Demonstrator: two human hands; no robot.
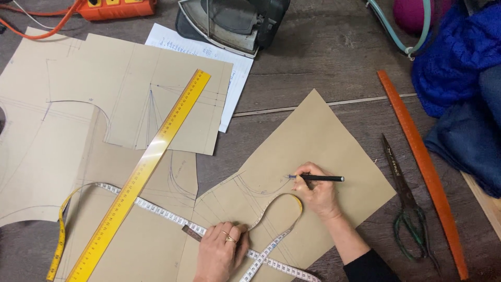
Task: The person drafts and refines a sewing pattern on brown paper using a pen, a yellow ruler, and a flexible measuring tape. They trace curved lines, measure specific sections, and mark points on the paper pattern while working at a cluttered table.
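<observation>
Right hand (319,196) grips a pencil (316,178) on brown paper (334,141); left hand (219,253), fingers bent, presses a tape measure (156,210) onto it beside a yellow ruler (141,172).

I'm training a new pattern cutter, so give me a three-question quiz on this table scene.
1. True or false: the right hand holds a black pencil over the brown pattern paper.
2. What does the left hand press down? A) scissors B) tape measure C) yellow ruler
3. Which lies nearer the scissors: the orange ruler or the yellow ruler?

Key: 1 true; 2 B, the tape measure; 3 the orange ruler.
</observation>
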